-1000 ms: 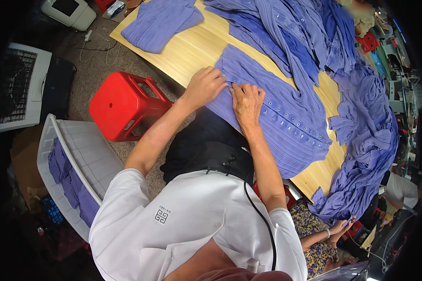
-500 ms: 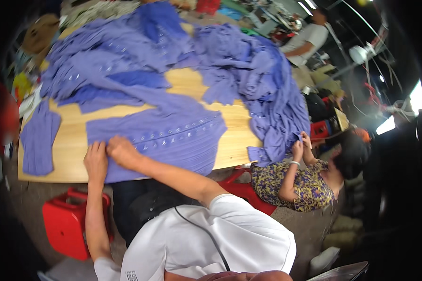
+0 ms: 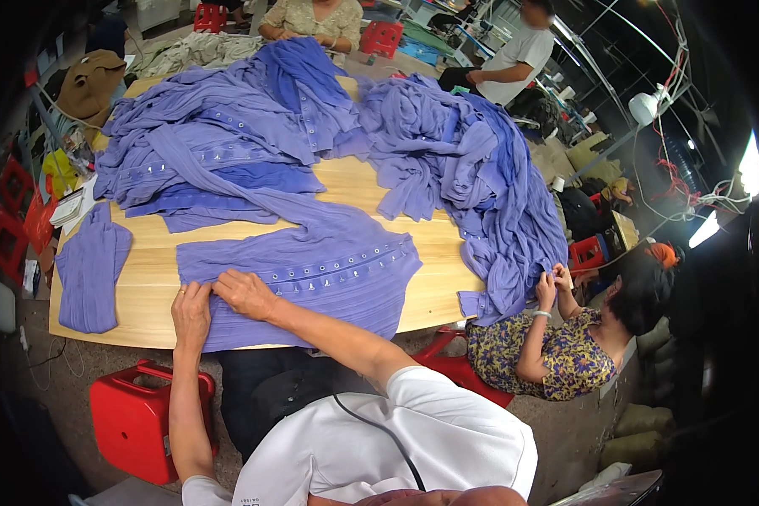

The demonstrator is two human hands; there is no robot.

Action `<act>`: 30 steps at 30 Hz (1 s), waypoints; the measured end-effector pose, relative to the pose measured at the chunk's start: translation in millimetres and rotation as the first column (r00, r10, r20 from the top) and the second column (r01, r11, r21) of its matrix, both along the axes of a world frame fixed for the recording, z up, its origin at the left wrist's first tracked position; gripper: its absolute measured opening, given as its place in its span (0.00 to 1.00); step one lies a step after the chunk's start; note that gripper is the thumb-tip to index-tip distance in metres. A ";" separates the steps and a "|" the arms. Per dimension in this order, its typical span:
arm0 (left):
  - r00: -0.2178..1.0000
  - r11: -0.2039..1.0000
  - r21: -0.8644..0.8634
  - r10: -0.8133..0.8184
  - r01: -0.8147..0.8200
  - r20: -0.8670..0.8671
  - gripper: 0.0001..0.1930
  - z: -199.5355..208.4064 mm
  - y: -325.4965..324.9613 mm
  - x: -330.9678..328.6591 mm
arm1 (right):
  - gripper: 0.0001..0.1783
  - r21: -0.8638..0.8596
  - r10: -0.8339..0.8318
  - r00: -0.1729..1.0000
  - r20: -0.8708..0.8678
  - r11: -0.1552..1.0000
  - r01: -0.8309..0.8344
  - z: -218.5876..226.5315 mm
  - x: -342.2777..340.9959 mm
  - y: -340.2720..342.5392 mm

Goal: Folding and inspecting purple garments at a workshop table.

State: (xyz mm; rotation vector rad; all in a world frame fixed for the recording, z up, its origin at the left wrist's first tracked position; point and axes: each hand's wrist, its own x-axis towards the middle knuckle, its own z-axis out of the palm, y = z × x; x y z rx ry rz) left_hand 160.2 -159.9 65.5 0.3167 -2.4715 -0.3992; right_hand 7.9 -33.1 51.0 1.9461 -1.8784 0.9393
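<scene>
A periwinkle-blue pleated cardigan (image 3: 346, 308) lies flat in front of me on the wooden table (image 3: 426, 291). A row of pale fasteners runs along its middle, and one sleeve stretches toward the far pile. My left hand (image 3: 191, 316) is closed on the cardigan's left end, fingertips pinching the cloth. Right beside it, my right hand (image 3: 244, 295) is also closed on the fabric, at the end of the fastener row. Exactly what lies beneath the fingertips is hidden. To the left, apart from my hands, rests a folded blue fabric piece (image 3: 91, 270).
Blue garment heaps (image 3: 219, 139) cover the far side and right side (image 3: 497, 185) of the table. At the right a seated person (image 3: 557, 346) handles cloth from the heap. A red stool (image 3: 135, 422) stands below the near-left edge. Other people are farther back.
The view has shifted, so the table sits lower and more of the far side shows. Both my hands stay at the same end of the cardigan, with little visible movement.
</scene>
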 end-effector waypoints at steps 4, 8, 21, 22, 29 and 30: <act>0.999 0.999 -0.028 -0.034 0.035 0.018 0.08 8.0 3.6 -2.9 | 0.07 -0.013 -0.003 1.000 -0.024 1.000 0.003 3.9 -2.4 5.1; 0.999 0.996 -0.068 -0.048 0.050 0.021 0.07 11.2 0.4 0.5 | 0.05 -0.067 0.006 0.996 -0.092 0.998 -0.012 7.3 -5.0 0.8; 0.998 0.993 0.095 -0.069 0.070 -0.013 0.09 9.8 -6.8 2.5 | 0.04 -0.017 0.003 1.000 -0.018 1.000 -0.003 19.3 -2.9 5.7; 0.998 0.993 0.108 -0.052 0.056 -0.033 0.09 9.7 -6.1 2.4 | 0.05 -0.023 0.007 1.000 -0.014 1.000 -0.007 18.1 -1.6 3.7; 0.997 0.997 0.029 -0.063 0.065 -0.043 0.09 7.2 -4.0 5.9 | 0.04 -0.020 -0.015 1.000 -0.025 1.000 0.015 19.7 -2.3 5.4; 0.996 0.997 0.018 -0.074 0.075 -0.045 0.10 8.3 -4.8 6.1 | 0.04 -0.023 -0.019 1.000 -0.020 1.000 0.018 20.0 -1.4 5.5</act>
